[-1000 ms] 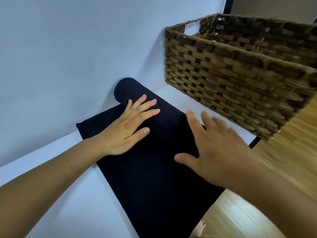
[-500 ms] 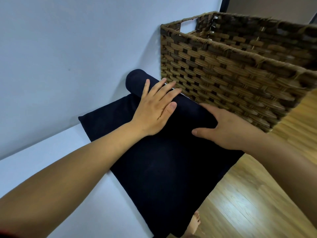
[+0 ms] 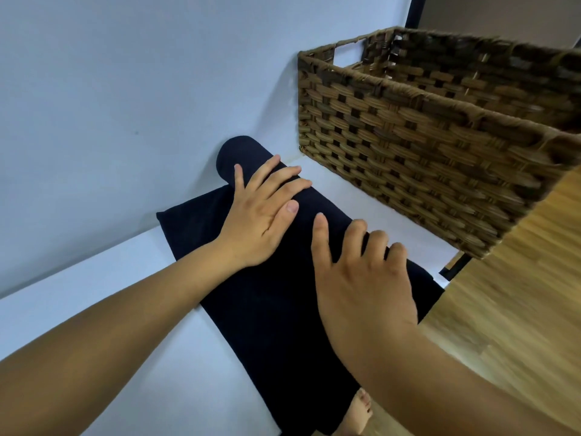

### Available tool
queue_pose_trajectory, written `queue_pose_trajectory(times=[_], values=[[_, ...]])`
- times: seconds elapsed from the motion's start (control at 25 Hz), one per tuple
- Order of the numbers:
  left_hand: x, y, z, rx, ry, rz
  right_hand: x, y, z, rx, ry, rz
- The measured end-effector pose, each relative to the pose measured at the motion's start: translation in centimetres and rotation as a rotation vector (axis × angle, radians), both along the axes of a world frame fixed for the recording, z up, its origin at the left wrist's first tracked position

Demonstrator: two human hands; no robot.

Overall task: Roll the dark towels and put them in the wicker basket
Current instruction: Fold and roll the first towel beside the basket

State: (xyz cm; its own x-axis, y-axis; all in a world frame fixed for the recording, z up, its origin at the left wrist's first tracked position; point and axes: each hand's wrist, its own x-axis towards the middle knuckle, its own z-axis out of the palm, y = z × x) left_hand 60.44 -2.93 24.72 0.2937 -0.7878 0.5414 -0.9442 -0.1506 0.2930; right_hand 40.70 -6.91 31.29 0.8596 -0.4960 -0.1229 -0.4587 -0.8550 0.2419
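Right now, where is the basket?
In the head view the basket stands upper right on the white table, just beyond the towel, not touching it.

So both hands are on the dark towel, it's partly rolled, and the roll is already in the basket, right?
Not quite. In the head view the left hand and right hand are both on the towel, and it's partly rolled. But the roll lies on the white table beside the basket, not in it.
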Motion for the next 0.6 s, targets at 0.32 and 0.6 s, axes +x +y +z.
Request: queue_pose_trajectory(times=[0.32,0.6], values=[[-0.3,2.0,-0.3,0.059,0.022,-0.014,-0.6,-5.5,1.2,0.647,-0.130,-0.116],[-1.0,0.5,-0.3,0.107,-0.058,-0.036,-0.9,-8.4,1.6,0.656,-0.236,-0.228]])
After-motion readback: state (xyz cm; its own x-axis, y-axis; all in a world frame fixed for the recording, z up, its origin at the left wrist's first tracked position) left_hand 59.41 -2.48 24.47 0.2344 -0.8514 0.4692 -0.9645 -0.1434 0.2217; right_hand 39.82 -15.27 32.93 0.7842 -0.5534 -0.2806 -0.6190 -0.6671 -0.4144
